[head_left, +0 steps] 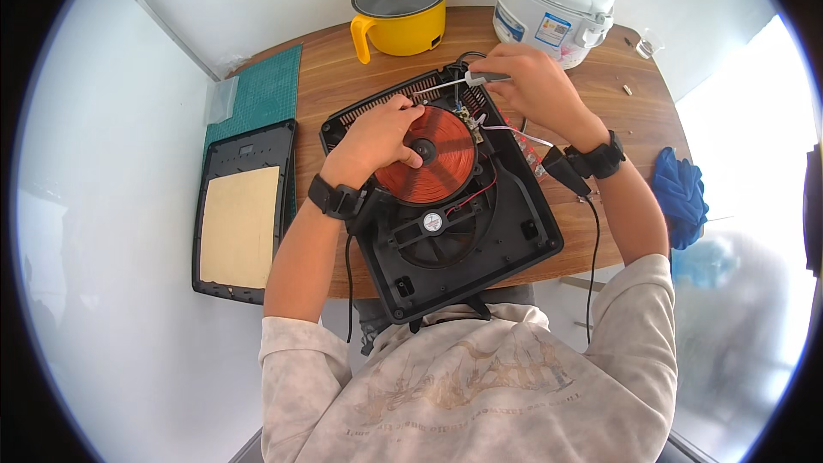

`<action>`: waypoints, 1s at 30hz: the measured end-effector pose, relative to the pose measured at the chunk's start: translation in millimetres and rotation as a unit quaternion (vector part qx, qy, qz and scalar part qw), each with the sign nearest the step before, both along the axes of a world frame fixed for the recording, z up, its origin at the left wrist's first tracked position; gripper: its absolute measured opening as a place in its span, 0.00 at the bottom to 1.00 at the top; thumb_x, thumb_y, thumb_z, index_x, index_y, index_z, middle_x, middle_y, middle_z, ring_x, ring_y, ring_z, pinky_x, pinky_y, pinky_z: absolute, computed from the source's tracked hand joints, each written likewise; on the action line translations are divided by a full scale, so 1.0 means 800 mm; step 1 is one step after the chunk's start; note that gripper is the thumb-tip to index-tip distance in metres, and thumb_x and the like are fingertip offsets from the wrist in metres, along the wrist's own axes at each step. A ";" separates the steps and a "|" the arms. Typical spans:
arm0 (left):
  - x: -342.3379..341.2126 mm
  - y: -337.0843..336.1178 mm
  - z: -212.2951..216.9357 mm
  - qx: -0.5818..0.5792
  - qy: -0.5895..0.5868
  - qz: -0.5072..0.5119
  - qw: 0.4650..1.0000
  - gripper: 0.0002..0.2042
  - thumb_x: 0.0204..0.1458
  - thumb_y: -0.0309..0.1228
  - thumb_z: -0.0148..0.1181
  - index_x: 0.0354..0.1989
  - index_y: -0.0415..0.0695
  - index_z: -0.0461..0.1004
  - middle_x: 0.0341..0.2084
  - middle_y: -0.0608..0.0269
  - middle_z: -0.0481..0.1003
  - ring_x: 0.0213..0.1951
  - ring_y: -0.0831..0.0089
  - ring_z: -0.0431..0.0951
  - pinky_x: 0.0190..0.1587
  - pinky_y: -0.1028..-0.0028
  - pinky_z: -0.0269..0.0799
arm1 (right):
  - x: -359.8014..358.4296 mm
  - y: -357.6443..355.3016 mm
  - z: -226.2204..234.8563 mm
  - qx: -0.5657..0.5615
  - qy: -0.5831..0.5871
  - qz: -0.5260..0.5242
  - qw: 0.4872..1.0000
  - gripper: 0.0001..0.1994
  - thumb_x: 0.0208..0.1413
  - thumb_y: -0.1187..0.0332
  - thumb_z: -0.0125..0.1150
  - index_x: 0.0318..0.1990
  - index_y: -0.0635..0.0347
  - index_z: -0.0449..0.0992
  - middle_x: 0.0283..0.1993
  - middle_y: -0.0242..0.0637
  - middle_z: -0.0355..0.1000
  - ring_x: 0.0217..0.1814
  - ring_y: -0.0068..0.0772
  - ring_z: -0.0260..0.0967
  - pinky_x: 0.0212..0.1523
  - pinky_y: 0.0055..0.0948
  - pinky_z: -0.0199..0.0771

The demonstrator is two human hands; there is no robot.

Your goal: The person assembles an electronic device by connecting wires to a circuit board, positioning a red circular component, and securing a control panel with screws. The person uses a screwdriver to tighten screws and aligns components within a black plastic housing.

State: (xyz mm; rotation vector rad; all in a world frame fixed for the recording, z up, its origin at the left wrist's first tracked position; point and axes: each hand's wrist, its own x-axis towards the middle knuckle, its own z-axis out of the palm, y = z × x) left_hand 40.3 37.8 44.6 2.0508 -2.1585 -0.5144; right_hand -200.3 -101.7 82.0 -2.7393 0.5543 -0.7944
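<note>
An opened induction cooker base (506,249) of black plastic lies tilted at the table's near edge, over my lap. Inside it sits a round copper coil (450,159), with a small fan (433,223) below it. My left hand (381,137) rests over the coil's left side, thumb near its centre and fingers apart at its upper edge. In my right hand (536,81) is a screwdriver (484,78) with a grey and white handle. Its thin shaft points left, toward the vent slots above the coil; my left fingers are near the tip, whose exact contact I cannot tell.
The black top cover (244,223) with a beige panel lies at left, partly on a green cutting mat (261,90). A yellow pot (411,21) and white rice cooker (553,9) stand behind. Blue cloth (679,193) hangs at right. A black cable (595,266) trails off the table.
</note>
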 end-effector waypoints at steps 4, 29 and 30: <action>0.001 0.001 -0.001 -0.006 0.002 -0.003 1.000 0.42 0.35 0.38 0.80 0.65 0.46 0.71 0.60 0.59 0.69 0.58 0.57 0.74 0.59 0.63 0.73 | -0.007 0.001 0.006 -0.021 0.018 -0.007 1.000 0.14 0.50 0.73 0.68 0.46 0.54 0.84 0.43 0.36 0.78 0.48 0.47 0.75 0.48 0.44 0.77; 0.001 0.001 -0.002 -0.006 0.005 0.001 1.000 0.42 0.35 0.37 0.80 0.65 0.45 0.71 0.59 0.61 0.69 0.57 0.58 0.74 0.59 0.64 0.73 | -0.011 0.002 0.005 -0.044 0.026 -0.015 0.999 0.14 0.48 0.74 0.69 0.45 0.53 0.85 0.44 0.34 0.78 0.47 0.46 0.75 0.47 0.44 0.78; 0.002 0.000 -0.004 -0.005 0.006 0.000 1.000 0.42 0.35 0.37 0.80 0.65 0.45 0.71 0.59 0.61 0.69 0.57 0.58 0.74 0.59 0.64 0.73 | -0.011 0.001 0.003 -0.041 0.024 -0.016 0.999 0.14 0.48 0.74 0.69 0.45 0.53 0.85 0.44 0.34 0.78 0.47 0.46 0.75 0.47 0.44 0.77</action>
